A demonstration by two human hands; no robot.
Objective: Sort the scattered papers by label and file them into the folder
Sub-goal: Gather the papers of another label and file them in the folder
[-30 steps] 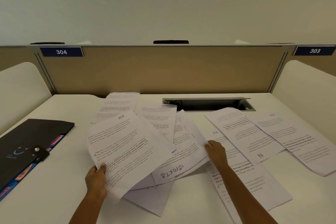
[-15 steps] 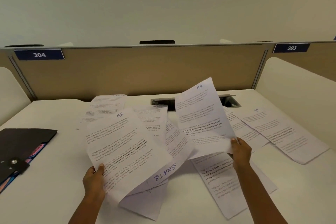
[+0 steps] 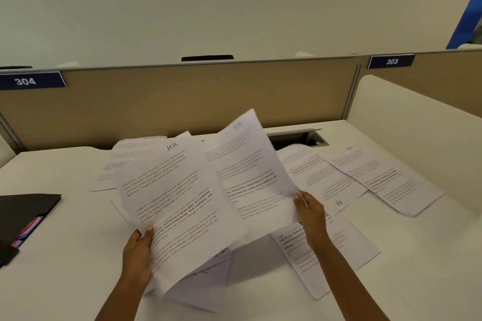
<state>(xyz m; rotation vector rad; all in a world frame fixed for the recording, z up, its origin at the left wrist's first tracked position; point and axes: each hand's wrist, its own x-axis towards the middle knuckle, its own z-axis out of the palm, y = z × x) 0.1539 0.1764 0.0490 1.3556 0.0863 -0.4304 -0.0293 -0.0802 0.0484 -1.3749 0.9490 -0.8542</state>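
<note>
Right hand (image 3: pixel 310 212) has swung its lifted HR sheet (image 3: pixel 250 172) leftward, now beside the left hand's (image 3: pixel 137 253) HR-topped stack (image 3: pixel 177 206) at frame centre. Both hands' fingers pinch their papers' lower edges. Black folder (image 3: pixel 24 212) lies on the desk (image 3: pixel 65 255), far left.

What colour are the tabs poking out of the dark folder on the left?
Pink tabs against a blue edge, sticking out of the black folder; seen in the head view.

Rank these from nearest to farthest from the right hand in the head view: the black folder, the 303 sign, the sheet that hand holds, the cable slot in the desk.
From the right hand:
1. Held sheet, pinched in it.
2. Cable slot, behind it at the desk's back.
3. 303 sign, up on the divider to the right.
4. Black folder, far left desk edge.
</note>
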